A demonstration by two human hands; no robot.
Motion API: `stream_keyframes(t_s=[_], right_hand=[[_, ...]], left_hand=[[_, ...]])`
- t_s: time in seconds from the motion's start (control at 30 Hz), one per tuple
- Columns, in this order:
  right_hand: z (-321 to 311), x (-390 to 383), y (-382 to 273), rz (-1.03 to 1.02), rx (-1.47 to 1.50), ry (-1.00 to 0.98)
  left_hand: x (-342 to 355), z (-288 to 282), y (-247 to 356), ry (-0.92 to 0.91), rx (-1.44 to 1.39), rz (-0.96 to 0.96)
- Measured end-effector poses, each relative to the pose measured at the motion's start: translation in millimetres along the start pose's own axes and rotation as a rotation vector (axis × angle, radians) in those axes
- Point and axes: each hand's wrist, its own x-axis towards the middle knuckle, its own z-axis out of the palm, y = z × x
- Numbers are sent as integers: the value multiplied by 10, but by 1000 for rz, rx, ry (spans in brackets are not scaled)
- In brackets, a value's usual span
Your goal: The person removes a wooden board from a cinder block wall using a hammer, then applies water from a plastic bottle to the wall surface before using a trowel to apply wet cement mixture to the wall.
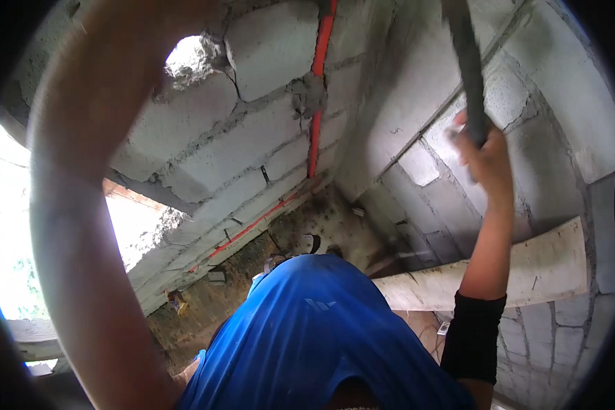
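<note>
Wall at right: pale grey block wall (553,147) with darker mortar joints, rising on the person's right and meeting the second wall in a corner.
Wall at left: pale grey block wall (270,44), its joints rough and uneven.
Shirt: bright blue fabric shirt (314,328) with a small pale mark, worn by the person.
Left arm: bare, blurred arm (75,232), raised high in front of the wall at left.
Left hand: out of sight past the upper edge; whether its fingers are apart or together I cannot tell.
Floor: brown, dirty floor (191,328), small debris lying near the wall.
Board: long, pale, stained flat board (550,263) along the wall at right, passing behind the right forearm.
Tool: long, dark grey, bar-like tool (468,72), raised before the wall at right, its far end cut off by the upper edge.
Sleeve: black fabric sleeve (475,335) around the right forearm.
Right hand: bare right hand (486,157), fingers clamped around the tool's lower part.
Strip: narrow red strip (315,140) running down the wall at left, near the corner.
Hole: ragged, bright hole (195,58) in the wall at left, beside the raised arm.
</note>
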Motion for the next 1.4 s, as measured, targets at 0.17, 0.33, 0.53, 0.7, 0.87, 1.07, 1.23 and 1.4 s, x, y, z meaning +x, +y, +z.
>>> stream_keyframes(t_s=[0.17, 0.33, 0.53, 0.7, 0.87, 1.07, 1.23, 1.4], right_hand=[[719, -651, 818, 93, -239, -59], [1113, -1634, 1581, 137, -787, -210], [1580, -2926, 2996, 415, -792, -745], [1436, -3659, 3598, 717, -691, -1076], [1331, -4063, 4167, 754, -594, -1072], [1739, -4138, 4971, 1230, 15, -876], [2236, -3890, 6096, 1396, 234, -747], [2659, -3112, 6610, 1514, -34, -1000]], left_hand=[[-594, 322, 1217, -427, -368, -45], [-1299, 1708, 2432, -427, -890, -63], [-1761, 2328, 4453, -742, -1261, -592], [-1698, 2962, 5472, -1089, -1424, -923], [-1566, 3040, 6176, -757, -1519, -994], [-2945, 2442, 6467, -1216, -1313, -1408], [-4317, 1204, 6656, -1467, -857, -1880], [-4615, -27, 6910, -1565, -593, -2205]])
